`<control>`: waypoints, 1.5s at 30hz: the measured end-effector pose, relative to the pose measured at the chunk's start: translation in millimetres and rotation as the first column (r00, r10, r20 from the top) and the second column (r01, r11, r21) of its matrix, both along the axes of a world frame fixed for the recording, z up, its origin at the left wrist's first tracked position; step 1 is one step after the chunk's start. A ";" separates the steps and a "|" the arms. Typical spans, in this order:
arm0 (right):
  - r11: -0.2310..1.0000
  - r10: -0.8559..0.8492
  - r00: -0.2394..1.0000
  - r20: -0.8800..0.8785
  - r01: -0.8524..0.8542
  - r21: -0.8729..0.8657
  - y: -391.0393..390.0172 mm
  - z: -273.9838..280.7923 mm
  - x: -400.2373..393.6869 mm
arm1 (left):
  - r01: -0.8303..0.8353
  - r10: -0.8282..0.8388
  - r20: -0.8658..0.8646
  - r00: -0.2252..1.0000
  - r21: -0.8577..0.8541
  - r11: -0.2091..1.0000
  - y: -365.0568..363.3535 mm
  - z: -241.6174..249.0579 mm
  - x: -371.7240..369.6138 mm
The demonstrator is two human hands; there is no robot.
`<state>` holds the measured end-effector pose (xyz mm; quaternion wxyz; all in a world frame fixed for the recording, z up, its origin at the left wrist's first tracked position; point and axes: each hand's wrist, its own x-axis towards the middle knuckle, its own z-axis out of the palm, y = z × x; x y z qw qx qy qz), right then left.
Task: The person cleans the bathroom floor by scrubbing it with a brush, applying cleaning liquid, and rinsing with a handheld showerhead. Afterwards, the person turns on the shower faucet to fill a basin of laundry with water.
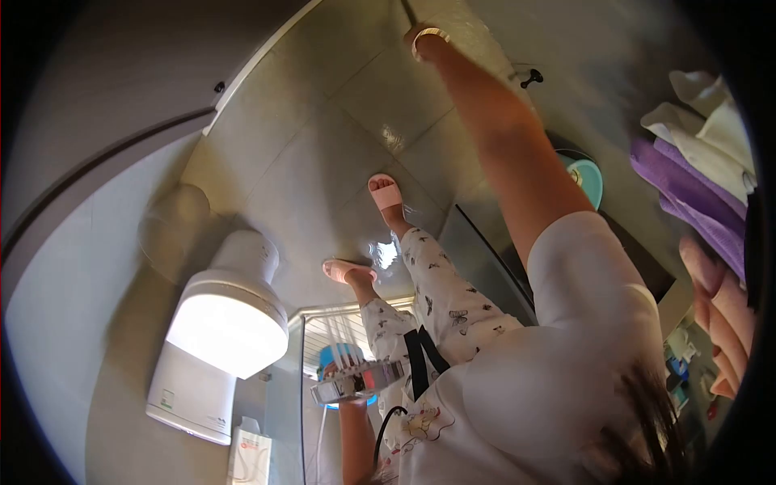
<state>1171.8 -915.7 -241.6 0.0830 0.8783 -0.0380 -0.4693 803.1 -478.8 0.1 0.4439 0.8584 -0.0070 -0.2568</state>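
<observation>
Left hand: the fingers of the left hand (329, 369) are wrapped around the shower head, partly hidden behind it.
Shower head: the chrome shower head (356, 385) is in front of the left leg, with pale jets of water (346, 330) leaving it.
Right hand: the arm reaches far out, and the fingers of the right hand (422, 40) seem clenched around a dark stick (408, 11); blur and the frame's edge hide its far end.
Floor: the tiled floor (307, 129) shines in places, apparently wet, and could turn slippery underfoot.
Slippers: both feet stand in pink slippers (386, 196); with the body stretched toward the stick, a sole could slide.
Trousers: the trousers (457, 303) hang close to the jets, so a small tilt of the wrist could soak them.
Toilet: the toilet (234, 311) is to the left; a stray swing of the spray could splash it.
Towels: the purple towel (687, 190) hangs behind the right arm.
</observation>
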 end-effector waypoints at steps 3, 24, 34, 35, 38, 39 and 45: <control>0.996 -0.081 0.995 0.051 0.078 0.049 93.5 0.2 -49.4 | -0.082 0.082 -0.022 0.996 -0.017 0.996 0.6 -0.5 -2.4; 0.974 0.187 0.965 -0.182 -0.159 0.162 181.9 13.5 -235.8 | -0.619 0.591 -0.289 0.753 -0.005 0.785 66.6 1.0 -76.7; 0.801 0.584 0.726 -0.363 -0.588 0.114 183.7 -13.6 -253.3 | -0.796 0.578 -0.678 0.454 -0.018 0.605 72.2 -9.2 -110.2; 0.790 0.576 0.656 -0.488 -0.601 0.125 228.3 20.7 -260.9 | -0.783 0.574 -0.680 0.456 -0.001 0.622 78.1 -10.6 -123.2; 0.944 0.325 0.848 -0.419 -0.318 0.088 276.0 24.4 -330.5 | -0.749 0.584 -0.668 0.461 0.060 0.660 92.4 -40.6 -174.2; 0.973 0.229 0.890 -0.395 -0.216 0.078 286.9 18.9 -355.1 | -0.786 0.588 -0.704 0.398 0.069 0.615 97.1 -44.5 -186.4; 0.996 -0.033 0.926 -0.376 0.063 0.067 357.3 68.1 -379.5 | -0.897 0.647 -0.755 0.111 0.204 0.392 119.6 -52.6 -255.5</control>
